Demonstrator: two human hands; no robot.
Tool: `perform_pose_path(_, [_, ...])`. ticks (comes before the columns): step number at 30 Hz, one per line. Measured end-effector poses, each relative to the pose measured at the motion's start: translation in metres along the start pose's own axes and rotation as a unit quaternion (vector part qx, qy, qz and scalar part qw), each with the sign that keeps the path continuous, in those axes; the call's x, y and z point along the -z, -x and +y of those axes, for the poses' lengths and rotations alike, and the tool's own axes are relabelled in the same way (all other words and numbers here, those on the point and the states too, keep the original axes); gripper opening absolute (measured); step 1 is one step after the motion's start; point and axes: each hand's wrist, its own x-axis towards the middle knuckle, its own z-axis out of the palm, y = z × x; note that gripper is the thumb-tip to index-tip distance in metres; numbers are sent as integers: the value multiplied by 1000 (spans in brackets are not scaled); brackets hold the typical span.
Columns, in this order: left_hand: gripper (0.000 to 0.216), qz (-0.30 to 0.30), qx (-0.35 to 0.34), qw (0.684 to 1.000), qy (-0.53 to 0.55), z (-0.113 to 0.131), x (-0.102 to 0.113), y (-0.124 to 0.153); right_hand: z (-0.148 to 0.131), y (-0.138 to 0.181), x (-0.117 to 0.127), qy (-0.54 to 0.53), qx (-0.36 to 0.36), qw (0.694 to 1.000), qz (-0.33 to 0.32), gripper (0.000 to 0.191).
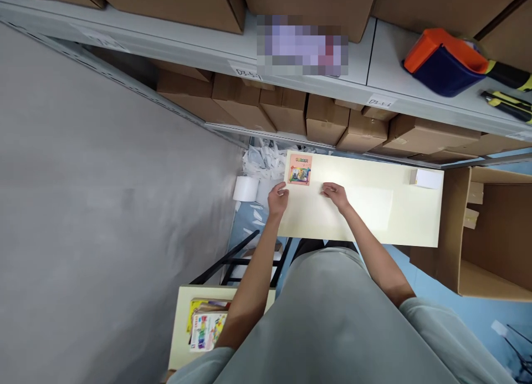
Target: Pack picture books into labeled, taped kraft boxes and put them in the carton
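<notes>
A small pink picture book (300, 170) with a colourful cover lies flat near the left end of the cream-coloured table (357, 229). Just off its lower left corner is my left hand (278, 199), its thumb and fingers curved with a gap between them and nothing visible in it. To the right of the book, my right hand (336, 195) hovers over the tabletop. Its fingers are loosely bent and slightly apart, and no object shows in them. Neither hand appears to grip the book.
A small white box (428, 179) stands at the table's far right corner. Beside that end is a large open carton (451, 234). Shelves with cardboard boxes (328, 118) run behind. A white roll (246, 189) and crumpled paper (266, 159) lie left; books (208, 329) rest on a lower stand.
</notes>
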Motion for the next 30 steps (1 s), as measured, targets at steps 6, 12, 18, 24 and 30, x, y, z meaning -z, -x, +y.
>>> perform_pose_path(6, [31,6,-43,971,-235,-26,30,39,33,70,131,182,26,960,211,41])
perform_pose_path(12, [31,15,-30,950,-311,-34,28,51,55,106,202,336,-67,869,357,33])
perform_pose_path(18, [27,41,-3,922,-384,-24,18,50,63,96,202,382,-99,836,381,22])
perform_pose_path(24, [26,36,-5,898,-439,-12,25,53,64,95,198,411,-82,839,346,20])
perform_pose_path(30, [23,15,-67,907,-416,-3,18,88,62,122,229,407,-23,849,337,25])
